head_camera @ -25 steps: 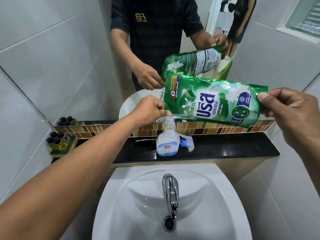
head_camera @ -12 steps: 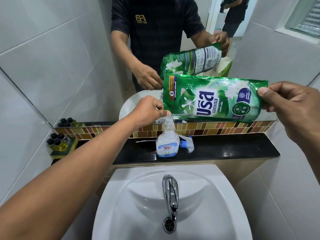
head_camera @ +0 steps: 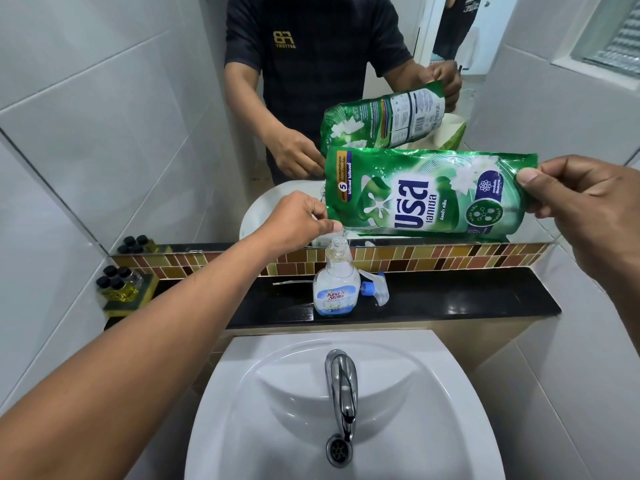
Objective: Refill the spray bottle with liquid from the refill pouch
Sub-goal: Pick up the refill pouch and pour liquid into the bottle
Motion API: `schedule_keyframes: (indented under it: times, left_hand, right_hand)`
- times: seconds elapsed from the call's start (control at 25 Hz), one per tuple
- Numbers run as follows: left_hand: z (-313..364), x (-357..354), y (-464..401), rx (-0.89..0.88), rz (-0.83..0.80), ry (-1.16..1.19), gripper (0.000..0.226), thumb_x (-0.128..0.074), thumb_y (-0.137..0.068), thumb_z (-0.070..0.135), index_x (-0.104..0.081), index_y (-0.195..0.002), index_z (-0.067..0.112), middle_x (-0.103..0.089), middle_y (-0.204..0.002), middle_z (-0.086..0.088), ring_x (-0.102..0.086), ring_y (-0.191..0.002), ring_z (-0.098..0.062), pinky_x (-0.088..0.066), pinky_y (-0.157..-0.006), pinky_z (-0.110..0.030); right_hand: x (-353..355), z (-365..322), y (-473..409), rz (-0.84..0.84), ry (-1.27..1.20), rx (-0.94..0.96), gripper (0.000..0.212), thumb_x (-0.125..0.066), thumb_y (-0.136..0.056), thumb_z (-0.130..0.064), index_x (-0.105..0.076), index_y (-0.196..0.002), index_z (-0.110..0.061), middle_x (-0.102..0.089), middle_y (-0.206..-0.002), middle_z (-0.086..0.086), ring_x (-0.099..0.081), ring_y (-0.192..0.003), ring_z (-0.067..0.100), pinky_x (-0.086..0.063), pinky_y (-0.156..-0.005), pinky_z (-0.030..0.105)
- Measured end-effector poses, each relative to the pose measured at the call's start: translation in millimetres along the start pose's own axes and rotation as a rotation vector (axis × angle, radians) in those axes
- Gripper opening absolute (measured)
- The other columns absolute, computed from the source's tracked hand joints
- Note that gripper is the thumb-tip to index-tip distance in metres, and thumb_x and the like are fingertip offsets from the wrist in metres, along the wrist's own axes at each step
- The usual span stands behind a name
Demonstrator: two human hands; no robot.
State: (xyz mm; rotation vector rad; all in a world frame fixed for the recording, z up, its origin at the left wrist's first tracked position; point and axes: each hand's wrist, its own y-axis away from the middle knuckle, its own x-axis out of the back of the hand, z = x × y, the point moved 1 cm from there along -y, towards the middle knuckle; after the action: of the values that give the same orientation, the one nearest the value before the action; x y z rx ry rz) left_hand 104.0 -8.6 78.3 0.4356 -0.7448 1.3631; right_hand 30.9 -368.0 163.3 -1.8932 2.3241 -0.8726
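A green refill pouch (head_camera: 426, 194) is held sideways above the black shelf. My left hand (head_camera: 298, 220) pinches its lower left corner right over the open neck of the clear spray bottle (head_camera: 336, 282). My right hand (head_camera: 581, 195) grips the pouch's far right end, slightly higher. The bottle stands upright on the shelf, uncapped, with a white and blue label. A thin clear stream runs from the pouch corner into the bottle's mouth. The blue and clear spray head (head_camera: 374, 291) lies on the shelf just right of the bottle.
The black shelf (head_camera: 467, 299) runs under a mirror (head_camera: 346, 81) that reflects a person and the pouch. Several small dark-capped bottles on a tray (head_camera: 119, 282) sit at the shelf's left end. Below are a white basin (head_camera: 398, 393) and a chrome tap (head_camera: 341, 386).
The pouch's right end has risen a little, tilting it more toward the bottle. Liquid now shows at the pouch corner. The bottle has not moved.
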Motion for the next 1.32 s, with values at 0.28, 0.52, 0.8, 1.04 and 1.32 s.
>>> schedule_keyframes:
  times: [0.28, 0.52, 0.8, 1.04, 1.32]
  left_hand:
    - [1, 0, 2, 0.004, 0.010, 0.028, 0.049, -0.088, -0.085, 0.023, -0.059, -0.046, 0.023, -0.053, -0.038, 0.021, -0.048, -0.040, 0.005, -0.034, -0.042, -0.003]
    - [1, 3, 2, 0.017, 0.017, 0.040, 0.048, -0.088, -0.085, 0.025, -0.060, -0.046, 0.023, -0.054, -0.039, 0.022, -0.048, -0.040, 0.004, -0.036, -0.046, -0.010]
    - [2, 3, 4, 0.028, 0.016, 0.066, 0.046, -0.088, -0.085, 0.024, -0.061, -0.048, 0.022, -0.055, -0.040, 0.021, -0.047, -0.040, 0.004, -0.038, -0.053, -0.022]
    - [0, 3, 6, 0.023, 0.028, 0.075, 0.050, -0.088, -0.085, 0.025, -0.057, -0.046, 0.021, -0.046, -0.045, 0.009, -0.040, -0.039, -0.002, -0.037, -0.054, -0.024]
    - [-1, 2, 5, 0.012, 0.019, 0.081, 0.048, -0.088, -0.085, 0.024, -0.057, -0.048, 0.019, -0.045, -0.049, 0.007, -0.039, -0.040, 0.000, -0.037, -0.052, -0.023]
  right_hand:
    - [1, -12, -2, -0.030, -0.001, -0.018, 0.014, -0.073, -0.088, -0.052, -0.077, -0.079, -0.042, -0.073, -0.067, -0.017, -0.061, -0.057, -0.002, -0.050, -0.056, 0.011]
    - [2, -18, -3, -0.070, -0.015, -0.045, 0.032, -0.072, -0.078, -0.075, -0.078, -0.082, -0.044, -0.074, -0.071, -0.017, -0.063, -0.060, 0.000, -0.052, -0.058, 0.013]
    - [1, -25, -7, -0.067, 0.016, -0.009, 0.029, -0.072, -0.079, -0.074, -0.078, -0.084, -0.046, -0.075, -0.072, -0.017, -0.065, -0.061, 0.001, -0.052, -0.057, 0.014]
    - [0, -24, -10, -0.071, 0.027, 0.005, 0.029, -0.072, -0.081, -0.074, -0.077, -0.084, -0.045, -0.075, -0.073, -0.017, -0.065, -0.063, 0.003, -0.052, -0.057, 0.015]
    - [1, -21, -13, -0.082, 0.030, 0.007, 0.030, -0.071, -0.082, -0.074, -0.077, -0.085, -0.045, -0.076, -0.075, -0.017, -0.065, -0.065, 0.004, -0.052, -0.057, 0.015]
